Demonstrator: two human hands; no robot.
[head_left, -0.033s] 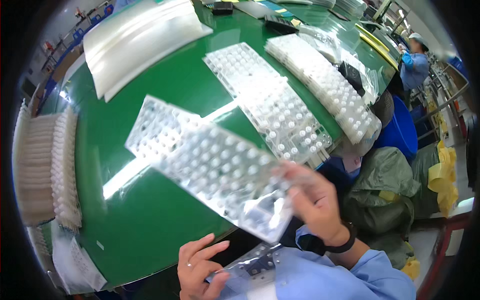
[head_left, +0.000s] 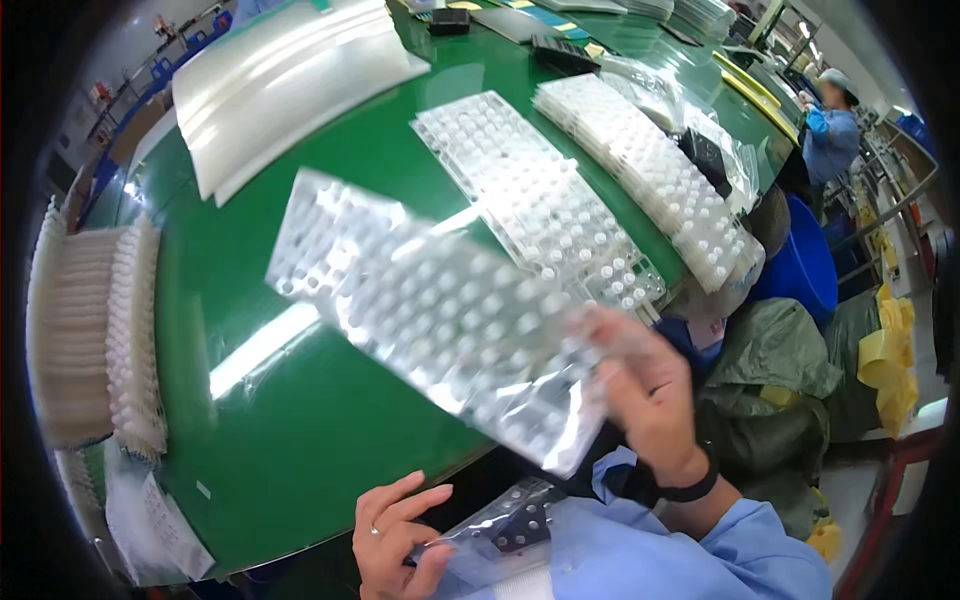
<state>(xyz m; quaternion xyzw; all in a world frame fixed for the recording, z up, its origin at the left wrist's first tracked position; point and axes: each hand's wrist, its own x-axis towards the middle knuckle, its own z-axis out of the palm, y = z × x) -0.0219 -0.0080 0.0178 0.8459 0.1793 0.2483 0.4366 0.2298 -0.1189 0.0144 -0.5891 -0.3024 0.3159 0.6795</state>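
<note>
My right hand (head_left: 650,385) grips one end of a long translucent plastic sheet (head_left: 440,310), blurred, with rows of round white domes, like a keyboard membrane. It is tilted above the green table. Low in front of me, my left hand (head_left: 395,535) has its thumb and a finger at the edge of another clear, dotted plastic sheet (head_left: 500,525) by my lap; its other fingers are spread. Beyond the raised sheet lies a flat dome sheet (head_left: 540,190) on the table. To its right rests a thick stack of similar sheets (head_left: 650,170).
Smooth clear film sheets (head_left: 290,90) lie at the far left of the green table (head_left: 330,450). Upright stacks of dome sheets (head_left: 135,330) stand at the left edge. A blue bin (head_left: 805,265) and grey-green bags (head_left: 770,360) are at right. A co-worker (head_left: 830,130) is farther off.
My right hand and its sheet have moved slightly right and up. The left hand has barely moved.
</note>
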